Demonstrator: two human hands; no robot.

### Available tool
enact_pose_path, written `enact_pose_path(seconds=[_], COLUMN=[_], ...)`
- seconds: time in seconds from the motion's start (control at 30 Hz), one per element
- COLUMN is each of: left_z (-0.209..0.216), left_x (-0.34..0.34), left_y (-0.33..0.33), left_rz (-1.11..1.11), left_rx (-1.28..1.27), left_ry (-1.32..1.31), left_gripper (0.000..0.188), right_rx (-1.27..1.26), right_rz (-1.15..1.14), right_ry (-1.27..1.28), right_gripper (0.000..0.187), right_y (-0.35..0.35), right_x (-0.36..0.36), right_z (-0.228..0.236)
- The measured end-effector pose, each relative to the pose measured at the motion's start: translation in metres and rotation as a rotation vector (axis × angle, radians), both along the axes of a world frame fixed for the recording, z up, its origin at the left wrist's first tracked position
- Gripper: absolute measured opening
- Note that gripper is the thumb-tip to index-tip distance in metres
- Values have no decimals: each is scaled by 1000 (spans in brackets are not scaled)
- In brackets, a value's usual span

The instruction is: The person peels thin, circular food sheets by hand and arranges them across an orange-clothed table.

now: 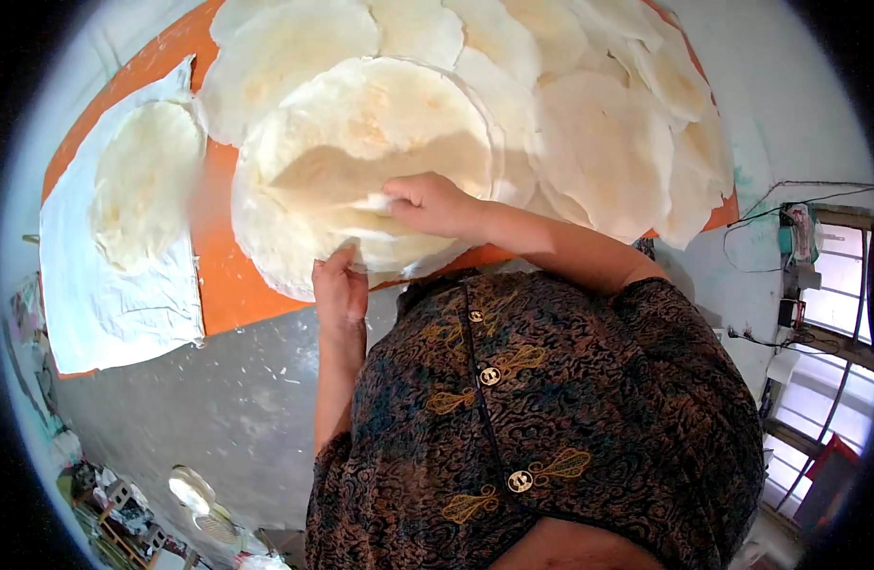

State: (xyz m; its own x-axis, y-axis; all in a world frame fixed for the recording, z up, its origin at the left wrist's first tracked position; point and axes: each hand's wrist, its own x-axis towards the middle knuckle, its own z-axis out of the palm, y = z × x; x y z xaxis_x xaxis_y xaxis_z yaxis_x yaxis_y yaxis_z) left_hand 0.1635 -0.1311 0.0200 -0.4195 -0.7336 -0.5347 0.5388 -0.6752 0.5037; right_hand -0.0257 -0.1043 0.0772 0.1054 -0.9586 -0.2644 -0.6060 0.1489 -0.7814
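Right of the cloth lies the flatbread, right hand pinching its fold, left hand seemingly gripping the near edge; an uneven pull could tear it (looks thin).

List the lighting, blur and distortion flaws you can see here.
Head view: a dark shadow crosses the large pale sheet around the right hand; head view: the window panes at right look washed out; head view: the white cloth's right edge seems smeared; head view: the orange tabletop's edge bows, and the picture's corners go black.
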Motion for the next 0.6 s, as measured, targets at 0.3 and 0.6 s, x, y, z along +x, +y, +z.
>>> enact_pose_path(seconds=[0.3, 0.6], left_z=[2, -68], left_x=[-1, 53], left_y=[3, 2], left_rz=[29, -130], left_rx=[-97, -15], left_ry=[-279, -472], left_gripper=[37, 25], right_rx=[-247, -414], right_rz=[34, -401], right_ry=[285, 0], right_gripper=[19, 16], right_y=[1, -127], right_x=[15, -134], right_z=[-7, 118])
